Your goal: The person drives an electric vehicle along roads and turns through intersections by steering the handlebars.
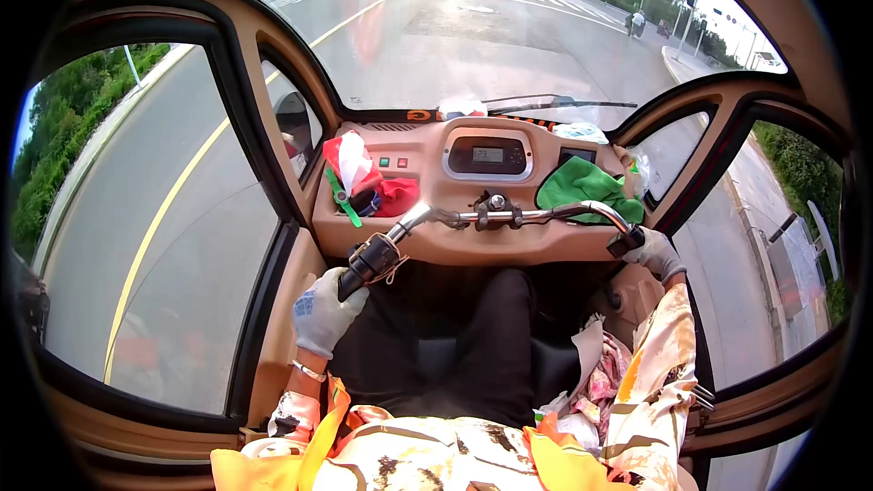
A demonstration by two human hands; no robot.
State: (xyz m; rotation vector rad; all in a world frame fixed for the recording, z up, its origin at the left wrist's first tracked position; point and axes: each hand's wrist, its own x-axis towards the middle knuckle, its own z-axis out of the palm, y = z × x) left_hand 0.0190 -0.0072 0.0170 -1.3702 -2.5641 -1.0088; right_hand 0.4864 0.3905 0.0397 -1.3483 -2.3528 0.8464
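A chrome handlebar (464, 217) runs across in front of me inside a small enclosed vehicle. My left hand (326, 314), in a pale work glove with blue print, is closed around the black left grip (371, 262). A thin cord is wound about that grip. On the other side my right hand (657, 255), also gloved, wraps the right end of the bar near a black switch housing (626, 241). The right grip is mostly hidden under the glove. Behind the bar sits a dashboard display (488, 155) with a lit screen.
A green cloth (582, 186) lies at the dashboard's right. Red and white cloth (353, 162) fills the left tray. Through the windshield are a wide road (427, 45), crosswalk stripes and a rider (636, 24) ahead to the right. A kerb (759, 255) runs along the right side.
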